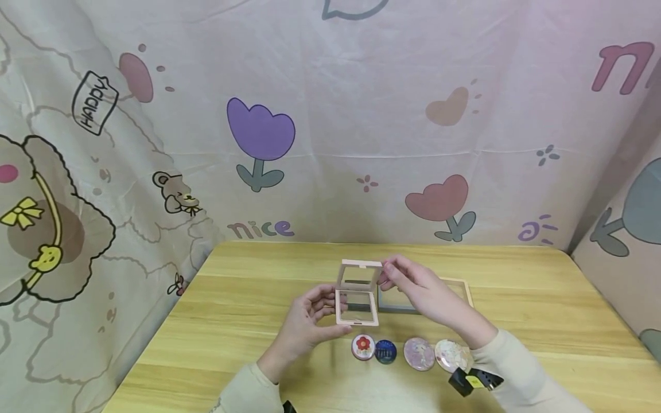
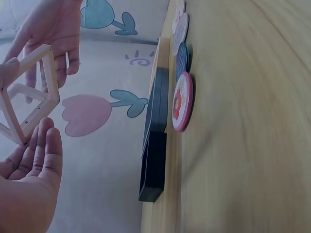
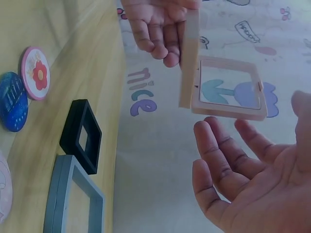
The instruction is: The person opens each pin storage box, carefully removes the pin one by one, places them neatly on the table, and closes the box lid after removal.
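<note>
A pale pink hinged display frame [image 1: 357,324] with clear film panes stands opened, its lid tilted up from the base, held above the table. My left hand [image 1: 304,327] grips its left side, with the thumb at the near edge and the other fingers at the far side. Beside the lid's right edge is my right hand [image 1: 426,292], fingers loosely bent. In the right wrist view its fingertips [image 3: 211,121] are at the lid's edge, while the thumb stands away. Whether those fingertips touch the lid, I cannot tell.
Round badges lie in a row nearer me: red-flower [image 1: 363,347], dark blue [image 1: 385,351], purple [image 1: 419,354] and whitish [image 1: 453,355]. Behind them are a black frame [image 3: 72,124], a grey frame [image 3: 57,194] and a beige frame [image 1: 469,292]. Patterned cloth [image 1: 335,115] hangs behind the wooden table [image 1: 206,344].
</note>
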Demonstrator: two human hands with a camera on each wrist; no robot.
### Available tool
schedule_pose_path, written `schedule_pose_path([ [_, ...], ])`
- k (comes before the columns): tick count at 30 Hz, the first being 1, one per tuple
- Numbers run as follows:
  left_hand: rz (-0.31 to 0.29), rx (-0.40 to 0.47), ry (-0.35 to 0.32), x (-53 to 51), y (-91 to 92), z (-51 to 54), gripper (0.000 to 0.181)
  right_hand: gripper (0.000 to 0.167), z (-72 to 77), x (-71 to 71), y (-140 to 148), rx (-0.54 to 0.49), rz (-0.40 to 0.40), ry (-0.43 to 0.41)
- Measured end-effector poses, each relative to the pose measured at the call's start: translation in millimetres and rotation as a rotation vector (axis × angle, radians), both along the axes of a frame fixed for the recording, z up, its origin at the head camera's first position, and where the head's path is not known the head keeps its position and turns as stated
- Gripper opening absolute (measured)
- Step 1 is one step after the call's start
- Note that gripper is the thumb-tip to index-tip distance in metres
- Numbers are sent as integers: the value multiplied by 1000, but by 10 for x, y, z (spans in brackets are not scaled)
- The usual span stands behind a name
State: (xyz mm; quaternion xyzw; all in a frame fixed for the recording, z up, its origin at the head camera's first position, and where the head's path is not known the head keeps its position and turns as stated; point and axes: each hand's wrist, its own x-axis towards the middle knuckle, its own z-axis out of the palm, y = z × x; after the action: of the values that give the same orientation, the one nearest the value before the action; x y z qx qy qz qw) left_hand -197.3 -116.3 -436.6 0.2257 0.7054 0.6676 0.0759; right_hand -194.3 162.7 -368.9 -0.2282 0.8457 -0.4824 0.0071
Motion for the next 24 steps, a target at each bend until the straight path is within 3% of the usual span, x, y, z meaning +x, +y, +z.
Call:
schedule_pose_path([
  [9,-50,1,26,35,84,12,73,39,-24,19,10,-14,17,-37],
  [15,-56,-13,37,40,112,17,74,34,-81,51,8,42,64,3],
  [24,-63,-2,40,37,105,20,72,70,-90,160,11,207,71,87],
])
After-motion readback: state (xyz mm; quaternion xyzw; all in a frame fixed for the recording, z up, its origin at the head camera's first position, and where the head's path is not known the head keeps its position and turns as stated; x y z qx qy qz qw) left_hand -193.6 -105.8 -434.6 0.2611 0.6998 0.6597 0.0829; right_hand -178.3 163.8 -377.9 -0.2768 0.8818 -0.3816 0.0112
